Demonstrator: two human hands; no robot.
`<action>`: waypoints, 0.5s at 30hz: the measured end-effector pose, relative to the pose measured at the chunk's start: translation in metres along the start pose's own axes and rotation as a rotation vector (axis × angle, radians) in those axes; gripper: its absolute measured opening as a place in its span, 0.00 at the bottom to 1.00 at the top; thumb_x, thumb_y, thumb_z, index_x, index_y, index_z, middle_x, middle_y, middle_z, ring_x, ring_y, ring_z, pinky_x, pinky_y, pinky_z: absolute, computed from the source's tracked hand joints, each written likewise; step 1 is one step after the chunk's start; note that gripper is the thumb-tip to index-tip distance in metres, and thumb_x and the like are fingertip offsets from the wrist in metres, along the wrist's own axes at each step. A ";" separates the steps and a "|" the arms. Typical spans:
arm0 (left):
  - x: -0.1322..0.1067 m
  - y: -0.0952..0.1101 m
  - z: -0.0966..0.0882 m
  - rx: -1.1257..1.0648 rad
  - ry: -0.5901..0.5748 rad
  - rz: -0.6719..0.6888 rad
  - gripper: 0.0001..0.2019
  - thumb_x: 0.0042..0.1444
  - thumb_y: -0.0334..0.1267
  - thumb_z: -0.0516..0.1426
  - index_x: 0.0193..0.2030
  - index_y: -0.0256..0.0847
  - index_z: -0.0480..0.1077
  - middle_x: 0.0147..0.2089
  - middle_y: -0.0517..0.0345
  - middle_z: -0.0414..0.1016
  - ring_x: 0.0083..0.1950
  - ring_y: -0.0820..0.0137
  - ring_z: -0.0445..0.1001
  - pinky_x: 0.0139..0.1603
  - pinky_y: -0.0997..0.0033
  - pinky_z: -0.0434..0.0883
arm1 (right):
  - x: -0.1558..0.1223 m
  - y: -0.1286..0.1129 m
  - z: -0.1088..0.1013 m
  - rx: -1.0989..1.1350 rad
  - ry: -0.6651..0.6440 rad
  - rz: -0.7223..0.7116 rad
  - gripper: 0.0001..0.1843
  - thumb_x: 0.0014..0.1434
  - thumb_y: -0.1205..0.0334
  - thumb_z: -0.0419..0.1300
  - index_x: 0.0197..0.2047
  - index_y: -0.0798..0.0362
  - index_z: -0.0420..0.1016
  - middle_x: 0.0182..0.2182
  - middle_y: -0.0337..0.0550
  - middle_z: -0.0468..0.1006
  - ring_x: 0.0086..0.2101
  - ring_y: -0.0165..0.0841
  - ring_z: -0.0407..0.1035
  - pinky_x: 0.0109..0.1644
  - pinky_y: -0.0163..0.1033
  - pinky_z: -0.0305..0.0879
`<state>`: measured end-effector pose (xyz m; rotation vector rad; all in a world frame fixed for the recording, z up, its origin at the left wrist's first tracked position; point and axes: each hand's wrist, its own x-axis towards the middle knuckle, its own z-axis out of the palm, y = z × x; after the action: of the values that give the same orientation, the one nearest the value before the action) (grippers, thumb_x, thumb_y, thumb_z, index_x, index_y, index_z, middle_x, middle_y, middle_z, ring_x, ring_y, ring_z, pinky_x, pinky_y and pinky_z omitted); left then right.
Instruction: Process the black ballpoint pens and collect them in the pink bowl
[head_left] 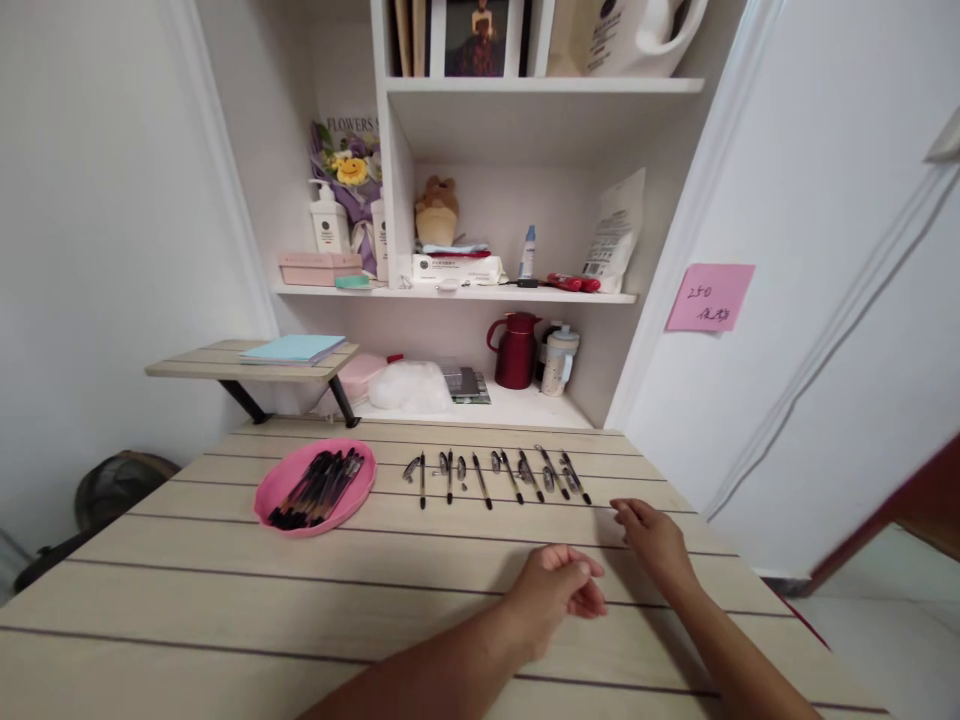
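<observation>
My left hand is just above the near part of the wooden table, its fingers loosely curled in and the thumb against them. Nothing shows in it. My right hand is farther right, fingertips pinched together close to the tabletop; whatever they may hold is hidden or too small to make out. Beyond both hands lies a row of several black pens, spaced apart, with small clear and dark parts such as a pen cap beside them. A pink dish at the left holds a pile of black pens.
A small raised stand carries blue paper at the back left. Behind the table, white shelves hold a red jug, a light cup, bottles and a plush toy. A pink note sticks to the right wall.
</observation>
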<state>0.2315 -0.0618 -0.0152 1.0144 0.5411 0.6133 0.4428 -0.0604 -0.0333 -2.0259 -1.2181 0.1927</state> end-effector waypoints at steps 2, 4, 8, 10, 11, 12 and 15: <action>-0.006 0.018 -0.011 0.161 0.020 0.024 0.11 0.47 0.42 0.56 0.30 0.34 0.70 0.20 0.58 0.68 0.23 0.74 0.67 0.31 0.72 0.63 | -0.018 -0.007 0.004 0.112 -0.038 0.020 0.24 0.55 0.50 0.45 0.42 0.58 0.74 0.30 0.48 0.79 0.24 0.35 0.70 0.32 0.38 0.63; -0.012 0.044 -0.030 0.348 0.095 0.079 0.10 0.48 0.41 0.55 0.30 0.35 0.70 0.19 0.60 0.68 0.22 0.76 0.65 0.29 0.75 0.62 | -0.037 -0.015 0.009 0.163 -0.090 0.022 0.25 0.54 0.48 0.47 0.41 0.57 0.74 0.30 0.47 0.79 0.23 0.35 0.69 0.30 0.39 0.63; -0.027 0.120 -0.093 0.873 0.465 0.134 0.11 0.50 0.42 0.55 0.27 0.35 0.70 0.20 0.61 0.67 0.21 0.77 0.63 0.25 0.77 0.61 | -0.067 -0.028 0.019 0.161 -0.154 -0.021 0.22 0.53 0.47 0.49 0.39 0.53 0.76 0.32 0.46 0.80 0.32 0.40 0.72 0.37 0.40 0.64; -0.038 0.159 -0.133 0.950 0.597 0.130 0.14 0.51 0.46 0.53 0.26 0.36 0.69 0.20 0.61 0.67 0.22 0.76 0.64 0.25 0.77 0.60 | -0.075 -0.030 0.024 0.115 -0.156 -0.066 0.21 0.53 0.47 0.50 0.38 0.51 0.76 0.36 0.44 0.80 0.38 0.41 0.71 0.42 0.40 0.64; -0.045 0.177 -0.153 0.996 0.664 0.120 0.15 0.52 0.47 0.52 0.25 0.37 0.69 0.20 0.60 0.67 0.24 0.75 0.65 0.26 0.76 0.60 | -0.076 -0.029 0.027 0.087 -0.155 -0.086 0.21 0.53 0.47 0.50 0.37 0.50 0.77 0.37 0.44 0.80 0.40 0.42 0.71 0.44 0.41 0.63; -0.053 0.191 -0.173 1.045 0.727 0.098 0.16 0.53 0.47 0.51 0.24 0.37 0.68 0.20 0.60 0.67 0.25 0.73 0.66 0.27 0.75 0.60 | -0.077 -0.027 0.029 0.060 -0.154 -0.101 0.21 0.53 0.46 0.50 0.37 0.49 0.77 0.38 0.43 0.79 0.41 0.42 0.71 0.45 0.41 0.63; -0.076 0.212 -0.219 1.199 0.883 -0.017 0.12 0.46 0.42 0.58 0.19 0.38 0.66 0.17 0.57 0.66 0.29 0.66 0.69 0.30 0.72 0.60 | -0.074 -0.022 0.034 -0.011 -0.167 -0.127 0.22 0.53 0.45 0.49 0.37 0.49 0.77 0.39 0.44 0.79 0.42 0.44 0.70 0.46 0.42 0.62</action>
<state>-0.0152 0.1017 0.0906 1.8297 1.8285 0.7053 0.3713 -0.0968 -0.0603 -1.9649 -1.4493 0.2985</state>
